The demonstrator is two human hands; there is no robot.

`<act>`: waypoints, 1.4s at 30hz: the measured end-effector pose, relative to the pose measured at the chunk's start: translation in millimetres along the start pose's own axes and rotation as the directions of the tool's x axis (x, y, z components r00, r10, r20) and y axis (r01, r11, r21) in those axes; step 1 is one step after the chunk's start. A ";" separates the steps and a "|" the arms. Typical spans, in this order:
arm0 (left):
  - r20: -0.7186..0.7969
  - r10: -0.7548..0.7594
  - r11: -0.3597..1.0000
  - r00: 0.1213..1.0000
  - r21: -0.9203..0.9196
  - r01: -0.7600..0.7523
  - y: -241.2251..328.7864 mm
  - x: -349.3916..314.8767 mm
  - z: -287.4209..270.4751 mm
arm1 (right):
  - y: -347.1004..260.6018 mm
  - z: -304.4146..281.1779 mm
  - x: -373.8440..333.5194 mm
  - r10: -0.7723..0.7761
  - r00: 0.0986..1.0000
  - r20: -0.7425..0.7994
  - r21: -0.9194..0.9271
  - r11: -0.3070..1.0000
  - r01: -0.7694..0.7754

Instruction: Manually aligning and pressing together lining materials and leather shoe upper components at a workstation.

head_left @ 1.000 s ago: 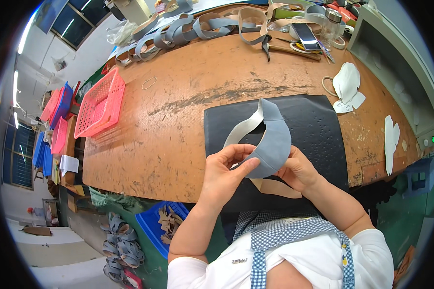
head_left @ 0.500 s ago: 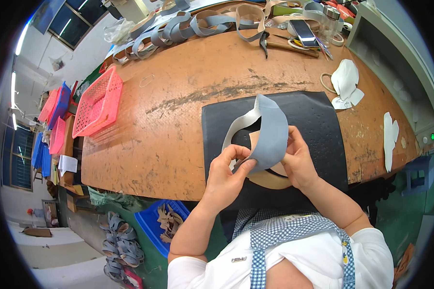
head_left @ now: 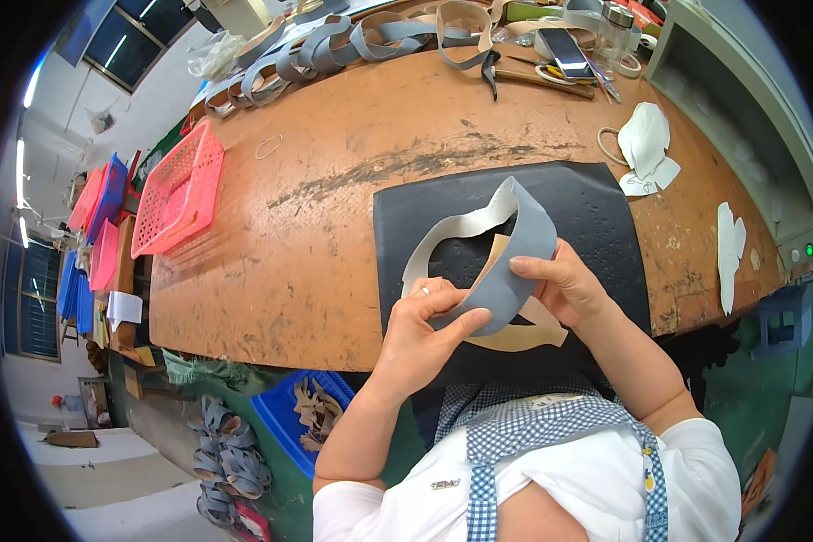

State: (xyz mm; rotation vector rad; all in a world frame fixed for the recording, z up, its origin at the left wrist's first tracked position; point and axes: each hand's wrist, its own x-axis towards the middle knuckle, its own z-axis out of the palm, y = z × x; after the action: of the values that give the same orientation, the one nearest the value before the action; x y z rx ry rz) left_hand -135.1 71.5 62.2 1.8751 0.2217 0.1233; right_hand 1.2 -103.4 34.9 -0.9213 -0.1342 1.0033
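A blue-grey leather band (head_left: 522, 257), bent into a loop with a pale inner side, is held over the black mat (head_left: 596, 203). My left hand (head_left: 420, 334) pinches its near lower edge, thumb on the outer face and fingers inside the loop. At the band's right side, my right hand (head_left: 565, 287) grips it with the thumb lying on the outer face; the other fingers are mostly hidden behind. Beneath the band shows a flat curved tan piece (head_left: 519, 338), partly covered. A tan edge also appears inside the loop, and I cannot tell whether it belongs to that piece.
Several joined grey loops (head_left: 325, 50) lie along the table's far edge. A phone (head_left: 565, 54), a hammer (head_left: 542, 83) and a glass bottle (head_left: 612, 41) sit far right. White pattern pieces (head_left: 644, 144) rest to the right, a pink basket (head_left: 179, 190) to the left.
My right thumb has come round onto the band's outer face. The loop has shifted slightly right and opened wider, and more of the tan piece shows below it.
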 end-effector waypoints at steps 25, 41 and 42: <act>-0.180 -0.067 0.998 0.981 -0.018 0.065 -5.7 -5.6 17.4 | 18.7 7.4 0.1 -0.188 0.975 -0.117 -0.007 0.982 0.188; -0.139 -0.121 0.990 0.983 -0.087 0.110 -3.2 -3.3 20.8 | 21.2 2.3 6.1 -0.182 0.974 -0.132 -0.041 0.983 0.178; -0.141 -0.111 0.984 0.984 -0.157 0.089 -3.8 -3.0 22.0 | 22.5 4.5 4.7 -0.196 0.974 -0.116 -0.063 0.980 0.190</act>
State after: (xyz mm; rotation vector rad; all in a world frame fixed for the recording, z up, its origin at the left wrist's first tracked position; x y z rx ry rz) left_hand -134.0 51.6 51.8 1.7029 0.3989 0.2067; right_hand -13.3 -92.4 20.2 -0.9943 -0.1446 0.7640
